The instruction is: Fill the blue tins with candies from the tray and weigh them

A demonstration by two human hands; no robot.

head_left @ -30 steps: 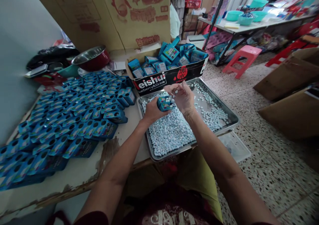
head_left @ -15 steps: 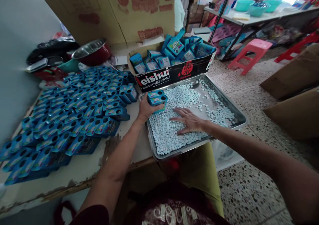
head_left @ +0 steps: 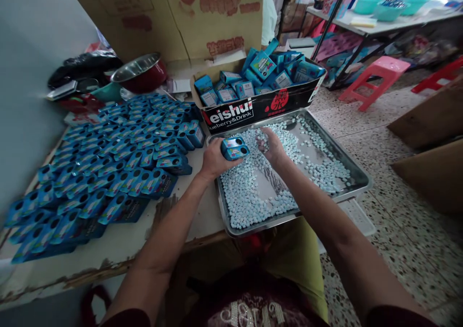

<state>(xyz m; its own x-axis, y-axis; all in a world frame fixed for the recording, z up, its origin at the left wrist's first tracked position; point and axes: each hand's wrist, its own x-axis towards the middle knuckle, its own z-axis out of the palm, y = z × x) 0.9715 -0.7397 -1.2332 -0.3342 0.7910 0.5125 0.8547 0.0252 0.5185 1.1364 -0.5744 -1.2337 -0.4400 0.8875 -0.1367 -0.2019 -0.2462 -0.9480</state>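
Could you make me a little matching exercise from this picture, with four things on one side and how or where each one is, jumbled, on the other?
Things:
1. Left hand
2. Right hand
3. Black printed carton
4. Metal bowl

Descriptions:
A. Dark red outside, shiny inside
B. Curled around some pale pellets
C. Standing beyond the metal tray, heaped with blue packs
D. Gripping two small blue boxes

Right pairs: 1-D, 2-B, 3-C, 4-A
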